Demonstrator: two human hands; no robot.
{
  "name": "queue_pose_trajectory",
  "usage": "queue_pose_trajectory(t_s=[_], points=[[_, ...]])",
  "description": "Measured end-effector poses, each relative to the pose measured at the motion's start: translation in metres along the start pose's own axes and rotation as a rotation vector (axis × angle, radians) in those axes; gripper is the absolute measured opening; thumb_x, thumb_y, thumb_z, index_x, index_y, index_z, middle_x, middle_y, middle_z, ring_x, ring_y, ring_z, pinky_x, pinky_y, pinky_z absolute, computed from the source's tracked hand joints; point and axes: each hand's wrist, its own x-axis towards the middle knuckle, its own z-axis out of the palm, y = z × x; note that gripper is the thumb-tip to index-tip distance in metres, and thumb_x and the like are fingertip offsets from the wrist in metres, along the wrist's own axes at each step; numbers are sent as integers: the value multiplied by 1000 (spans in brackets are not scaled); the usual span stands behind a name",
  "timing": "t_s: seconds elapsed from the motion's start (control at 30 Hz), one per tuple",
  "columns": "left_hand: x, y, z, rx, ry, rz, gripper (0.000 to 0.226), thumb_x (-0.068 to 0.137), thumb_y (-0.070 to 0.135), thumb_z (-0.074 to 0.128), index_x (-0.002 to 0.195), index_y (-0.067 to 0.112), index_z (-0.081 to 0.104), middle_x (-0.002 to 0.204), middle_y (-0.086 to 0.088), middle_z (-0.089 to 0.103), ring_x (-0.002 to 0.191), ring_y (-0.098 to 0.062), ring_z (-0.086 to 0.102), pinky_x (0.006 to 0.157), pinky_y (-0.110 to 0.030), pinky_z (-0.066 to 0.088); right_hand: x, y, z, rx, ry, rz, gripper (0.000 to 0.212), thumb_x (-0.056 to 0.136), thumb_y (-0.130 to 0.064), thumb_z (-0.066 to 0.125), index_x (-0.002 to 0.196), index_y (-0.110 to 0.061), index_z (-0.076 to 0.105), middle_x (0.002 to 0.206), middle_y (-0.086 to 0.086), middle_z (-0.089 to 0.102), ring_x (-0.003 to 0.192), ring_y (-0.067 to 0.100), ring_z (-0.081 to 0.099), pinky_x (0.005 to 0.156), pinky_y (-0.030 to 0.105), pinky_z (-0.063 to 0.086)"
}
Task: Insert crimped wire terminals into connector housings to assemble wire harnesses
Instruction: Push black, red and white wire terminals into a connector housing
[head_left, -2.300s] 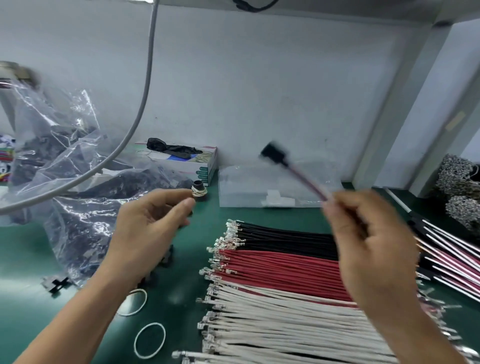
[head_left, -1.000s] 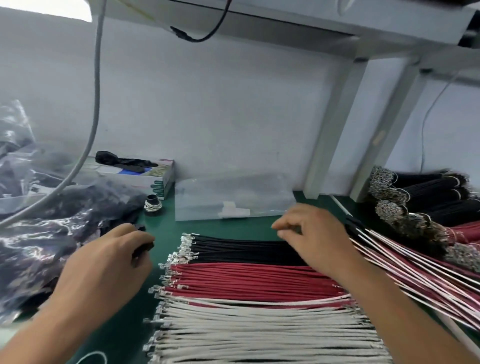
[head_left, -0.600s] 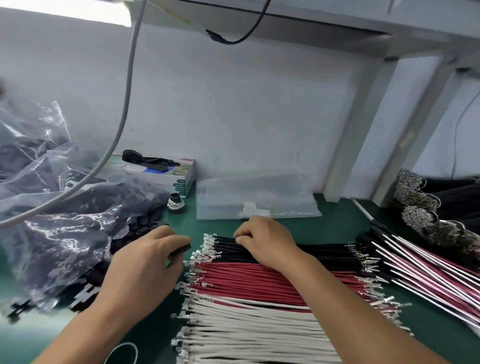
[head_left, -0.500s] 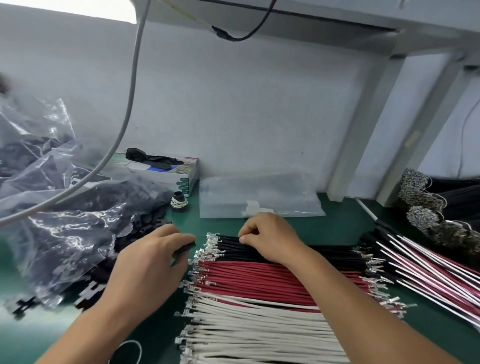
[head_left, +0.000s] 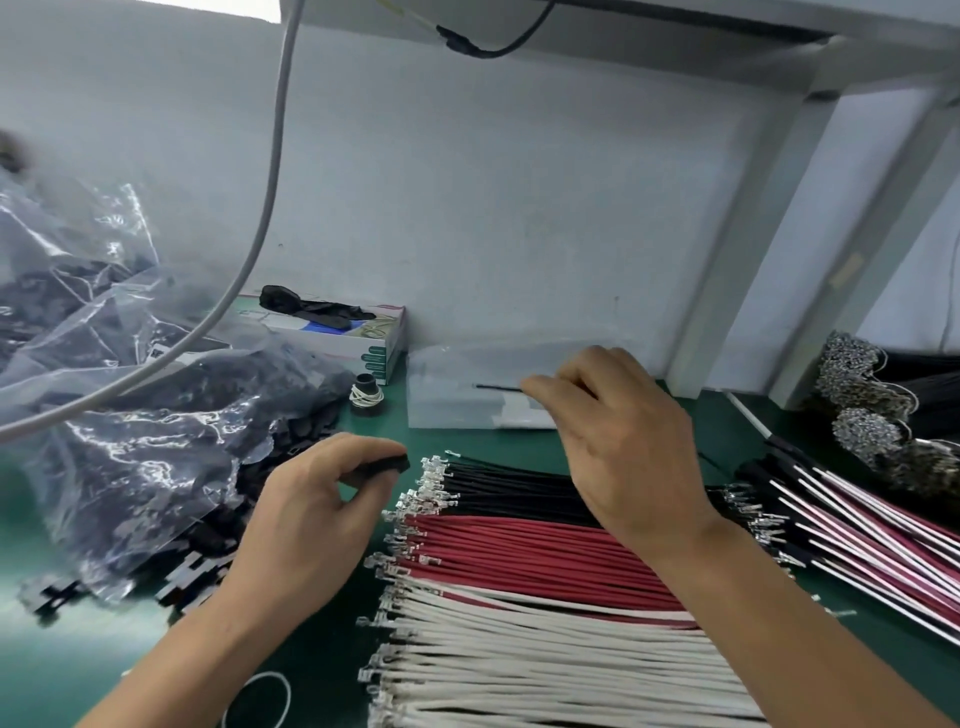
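Lifted since before: your right hand (head_left: 618, 441) pinches one black wire (head_left: 497, 387) above the desk (head_left: 78, 654), terminal leftward for insertion. Left hand (head_left: 317, 509) grips black housing (head_left: 387, 464), just left of wire rows (head_left: 519, 571).

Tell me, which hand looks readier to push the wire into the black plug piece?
The right hand: it pinches a black wire lifted off the stack, tip pointing left. The left hand just holds the black housing.
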Motion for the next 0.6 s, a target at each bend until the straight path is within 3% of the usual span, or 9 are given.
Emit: queue_pose_trajectory(t_s=[0.1, 0.2, 0.6], points=[[-3, 4, 0, -156, -41, -29, 34, 84, 6, 81, 102, 34, 79, 85, 16, 77, 80, -10, 72, 70, -23, 58, -27, -15, -10, 69, -8, 30, 25, 87, 3, 72, 106, -13, 75, 83, -2, 53, 75, 14, 46, 52, 32, 46], [-7, 9, 3, -216, -80, -46, 35, 79, 12, 86, 97, 42, 80, 78, 10, 78, 69, -10, 73, 64, -17, 57, -47, -28, -10, 197, -22, 126, 11, 93, -17, 69, 98, -17, 78, 82, -5, 55, 73, 13, 52, 55, 30, 48], [-11, 21, 8, -433, -168, -161, 25, 66, 15, 86, 89, 26, 84, 78, 2, 80, 64, -6, 72, 61, -14, 56, -55, -25, -4, 360, -103, 214, 14, 91, -28, 68, 92, -21, 80, 79, -9, 54, 72, 10, 53, 56, 29, 47]])
